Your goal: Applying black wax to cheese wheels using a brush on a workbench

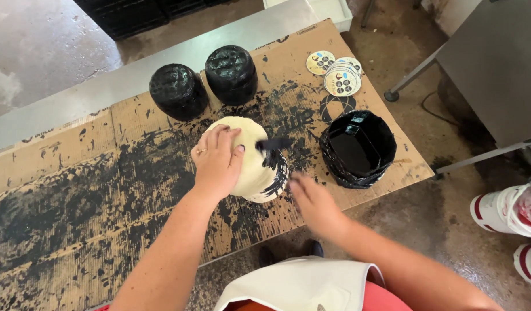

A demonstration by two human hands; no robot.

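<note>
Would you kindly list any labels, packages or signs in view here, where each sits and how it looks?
Round stickers: small pile at the far right end of the cardboard sheet, behind the black paint tub; pale discs with small dark and coloured dots.
Print on the cardboard's far edge: faint dark marks, partly under paint.
No screens or signs visible.

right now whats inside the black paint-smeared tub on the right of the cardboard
The black paint-smeared tub holds glossy black paint, its surface filling most of the opening. The tub's bottom is hidden beneath the paint.
</note>
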